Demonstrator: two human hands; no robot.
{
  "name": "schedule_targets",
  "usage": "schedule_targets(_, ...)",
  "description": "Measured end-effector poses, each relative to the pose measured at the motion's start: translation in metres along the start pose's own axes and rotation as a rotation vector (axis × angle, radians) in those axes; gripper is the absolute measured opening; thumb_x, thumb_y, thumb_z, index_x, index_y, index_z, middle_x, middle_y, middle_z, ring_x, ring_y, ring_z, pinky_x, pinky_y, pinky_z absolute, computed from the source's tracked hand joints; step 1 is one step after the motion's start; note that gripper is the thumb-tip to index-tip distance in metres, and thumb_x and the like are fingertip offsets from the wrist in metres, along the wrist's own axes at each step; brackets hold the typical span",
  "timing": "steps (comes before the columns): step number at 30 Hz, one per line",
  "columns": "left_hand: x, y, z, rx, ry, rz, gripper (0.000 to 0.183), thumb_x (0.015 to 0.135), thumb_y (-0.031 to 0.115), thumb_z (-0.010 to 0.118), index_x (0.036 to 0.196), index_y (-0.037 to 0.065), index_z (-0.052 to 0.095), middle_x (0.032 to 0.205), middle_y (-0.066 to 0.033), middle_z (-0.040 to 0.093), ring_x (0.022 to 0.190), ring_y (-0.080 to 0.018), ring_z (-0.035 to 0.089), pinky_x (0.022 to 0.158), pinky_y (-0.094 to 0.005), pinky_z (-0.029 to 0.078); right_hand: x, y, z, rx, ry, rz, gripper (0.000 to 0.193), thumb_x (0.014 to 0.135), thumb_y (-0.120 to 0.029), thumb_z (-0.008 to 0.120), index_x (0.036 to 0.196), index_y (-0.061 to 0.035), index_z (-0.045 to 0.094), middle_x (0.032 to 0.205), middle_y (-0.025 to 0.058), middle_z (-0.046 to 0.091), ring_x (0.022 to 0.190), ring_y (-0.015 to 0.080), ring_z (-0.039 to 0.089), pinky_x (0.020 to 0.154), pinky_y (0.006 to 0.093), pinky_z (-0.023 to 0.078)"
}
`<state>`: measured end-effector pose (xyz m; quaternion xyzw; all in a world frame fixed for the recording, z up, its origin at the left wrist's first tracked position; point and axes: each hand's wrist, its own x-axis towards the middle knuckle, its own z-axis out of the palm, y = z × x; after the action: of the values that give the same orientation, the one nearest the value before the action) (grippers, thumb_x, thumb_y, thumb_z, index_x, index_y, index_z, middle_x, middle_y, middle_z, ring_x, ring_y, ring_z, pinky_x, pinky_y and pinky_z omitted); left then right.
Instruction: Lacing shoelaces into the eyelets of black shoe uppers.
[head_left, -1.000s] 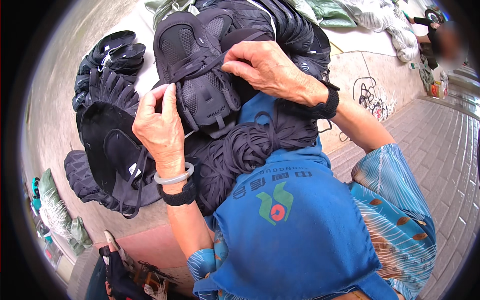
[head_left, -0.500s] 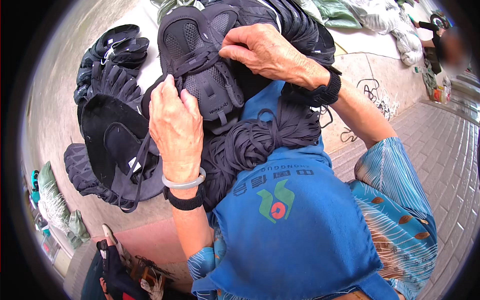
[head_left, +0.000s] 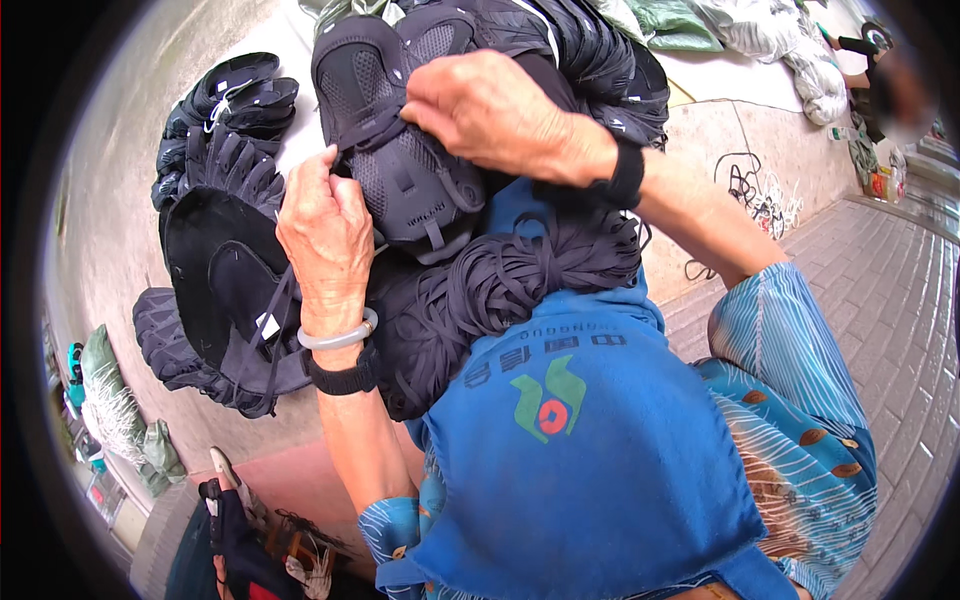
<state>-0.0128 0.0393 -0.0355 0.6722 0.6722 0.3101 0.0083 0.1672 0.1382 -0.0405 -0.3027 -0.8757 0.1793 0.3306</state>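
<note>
A dark grey shoe upper (head_left: 415,190) with mesh panels lies in front of me, its heel loop toward me. My left hand (head_left: 328,240) is closed at its left edge, thumb and forefinger pinching a dark shoelace. My right hand (head_left: 490,105) pinches at the right side of the lacing, on the shoelace (head_left: 372,132) that crosses the upper; the fingertips partly hide it. Just below the upper, a thick bundle of dark flat laces (head_left: 500,285) rests on my blue apron (head_left: 600,460). A second upper (head_left: 215,290) lies open left of my left hand.
Stacked dark uppers (head_left: 225,110) stand at the left, and more (head_left: 620,80) at the far right. Green and white sacks (head_left: 675,25) lie behind. Loose black and white laces (head_left: 765,200) are on the ledge at right. Other people are at the right edge and lower left.
Both hands have shifted left; the right has also drawn closer to the middle of the lacing. The upper has turned slightly. Both hands stay pinched.
</note>
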Motion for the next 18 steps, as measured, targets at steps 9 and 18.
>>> schedule_targets(9, -0.006, 0.011, -0.005, -0.022, 0.013, -0.049, 0.016, 0.082, -0.003, 0.054, 0.098, -0.004, 0.056, 0.092, -0.0208, 0.06, 0.086, -0.0383, 0.061, 0.075, -0.0427, 0.05, -0.022, -0.014, -0.01, 0.032, 0.087, 0.1, 0.03, 0.084, -0.028, 0.067, 0.092, -0.0019, 0.055, 0.091, 0.0166, 0.057, 0.08, 0.0366, 0.063, 0.068, 0.0423, 0.053)
schedule_targets(18, -0.004, 0.037, 0.001, -0.094, 0.1, -0.045, 0.018, 0.083, 0.011, 0.07, 0.092, 0.002, 0.057, 0.097, -0.0138, 0.058, 0.102, -0.0304, 0.056, 0.09, -0.0384, 0.044, -0.032, -0.052, -0.02, -0.342, -0.123, 0.086, 0.051, 0.075, -0.022, 0.071, 0.114, 0.0042, 0.051, 0.099, 0.0147, 0.053, 0.079, 0.0277, 0.06, 0.069, 0.0346, 0.048)
